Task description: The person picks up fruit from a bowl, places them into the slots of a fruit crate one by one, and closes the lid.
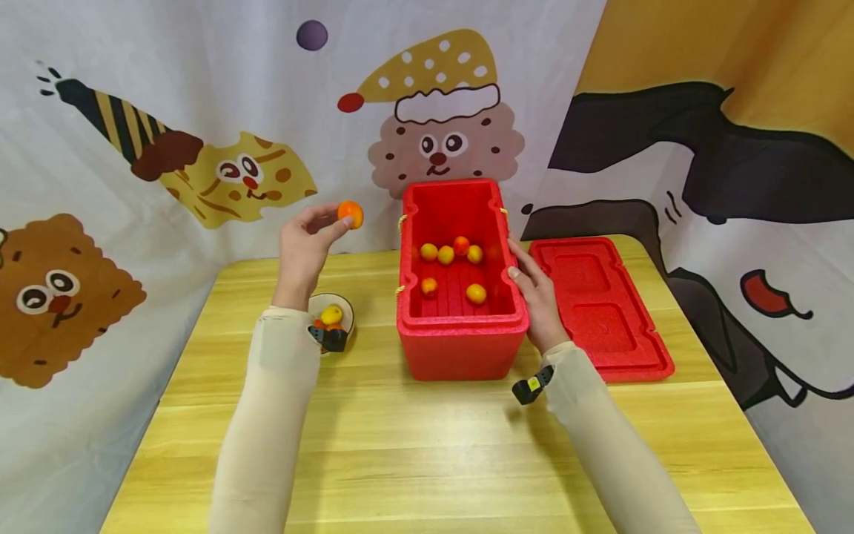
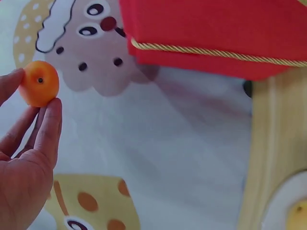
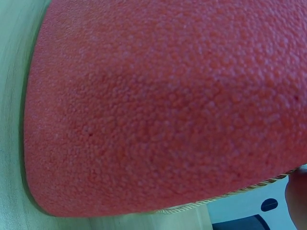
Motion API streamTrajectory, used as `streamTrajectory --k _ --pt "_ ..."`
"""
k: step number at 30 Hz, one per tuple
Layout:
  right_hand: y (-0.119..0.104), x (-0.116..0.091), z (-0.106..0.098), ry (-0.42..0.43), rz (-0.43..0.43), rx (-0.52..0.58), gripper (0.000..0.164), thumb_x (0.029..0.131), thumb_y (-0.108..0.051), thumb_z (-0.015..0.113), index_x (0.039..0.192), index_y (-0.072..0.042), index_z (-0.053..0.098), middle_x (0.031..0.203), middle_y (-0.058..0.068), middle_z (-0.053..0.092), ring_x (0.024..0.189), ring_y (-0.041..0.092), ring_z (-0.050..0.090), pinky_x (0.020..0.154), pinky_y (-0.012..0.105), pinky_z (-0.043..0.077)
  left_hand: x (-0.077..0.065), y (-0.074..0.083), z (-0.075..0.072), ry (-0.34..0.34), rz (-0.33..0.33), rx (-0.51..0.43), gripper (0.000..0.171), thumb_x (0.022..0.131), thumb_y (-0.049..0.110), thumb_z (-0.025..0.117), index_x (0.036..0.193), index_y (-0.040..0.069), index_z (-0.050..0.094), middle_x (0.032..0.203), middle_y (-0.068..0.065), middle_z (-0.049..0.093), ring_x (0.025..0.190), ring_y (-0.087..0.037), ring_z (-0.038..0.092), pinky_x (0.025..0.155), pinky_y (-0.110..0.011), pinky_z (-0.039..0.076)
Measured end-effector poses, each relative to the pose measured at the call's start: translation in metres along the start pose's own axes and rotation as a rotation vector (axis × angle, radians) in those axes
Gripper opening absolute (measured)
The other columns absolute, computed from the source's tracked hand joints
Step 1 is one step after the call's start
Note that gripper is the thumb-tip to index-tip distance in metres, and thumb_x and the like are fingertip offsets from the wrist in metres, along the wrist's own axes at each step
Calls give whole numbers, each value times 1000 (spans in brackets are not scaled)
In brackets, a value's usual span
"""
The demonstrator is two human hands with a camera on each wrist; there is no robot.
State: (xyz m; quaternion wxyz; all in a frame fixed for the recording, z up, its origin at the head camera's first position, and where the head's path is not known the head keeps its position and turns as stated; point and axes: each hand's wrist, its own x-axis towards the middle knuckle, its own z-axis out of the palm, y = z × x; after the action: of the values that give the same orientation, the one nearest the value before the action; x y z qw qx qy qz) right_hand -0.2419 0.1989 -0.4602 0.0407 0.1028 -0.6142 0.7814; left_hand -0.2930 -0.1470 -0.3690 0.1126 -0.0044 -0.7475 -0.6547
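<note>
My left hand (image 1: 303,256) is raised to the left of the box and pinches a small round orange fruit (image 2: 40,84) between thumb and fingertips. The fruit has a dark dot at one end. Below that hand a white plate (image 1: 350,314) carries several yellow and orange fruits, partly hidden by the wrist camera. A red foam box (image 1: 460,348) stands uncovered at the middle, with several yellow and orange fruits (image 1: 476,294) on its floor. My right hand (image 1: 539,300) holds the box's right side, fingertips at the rim. Only a fingertip (image 3: 298,196) shows in the right wrist view.
A red lid (image 1: 603,308) with two recessed panels lies flat to the right of the box. Gold rope (image 2: 216,53) runs along the box's side. Behind the wooden table (image 1: 434,452) hangs a printed cartoon cloth (image 1: 253,96).
</note>
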Motion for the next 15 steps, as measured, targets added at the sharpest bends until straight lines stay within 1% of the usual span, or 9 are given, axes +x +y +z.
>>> streamTrajectory --k 4,7,12,15 --pt "1 1 0 0 -1 10 50 102 -20 54 151 -22 42 156 -8 31 141 20 28 103 48 38 7 12 10 -22 2 -37 37 84 21 80 115 3 70 112 -10 67 104 -23 59 91 -30 50" --pt "1 2 1 -3 -6 21 51 102 -20 55 151 -21 43 156 -8 32 141 19 28 103 50 38 12 20 15 -40 7 -75 34 84 18 80 113 2 71 111 -10 66 102 -23 60 92 -31 50" --pt "1 3 1 -3 -15 20 51 102 -20 55 151 -21 42 156 -8 31 141 18 27 103 50 38 21 35 22 -88 0 -210 31 83 12 80 110 -1 71 110 -13 66 100 -26 61 93 -32 50" --pt "1 2 0 2 -9 18 51 102 -21 55 151 -21 42 156 -8 32 141 19 28 103 50 37 26 43 31 -117 -19 -254 30 83 10 80 110 -3 71 110 -14 66 99 -26 61 93 -33 51"
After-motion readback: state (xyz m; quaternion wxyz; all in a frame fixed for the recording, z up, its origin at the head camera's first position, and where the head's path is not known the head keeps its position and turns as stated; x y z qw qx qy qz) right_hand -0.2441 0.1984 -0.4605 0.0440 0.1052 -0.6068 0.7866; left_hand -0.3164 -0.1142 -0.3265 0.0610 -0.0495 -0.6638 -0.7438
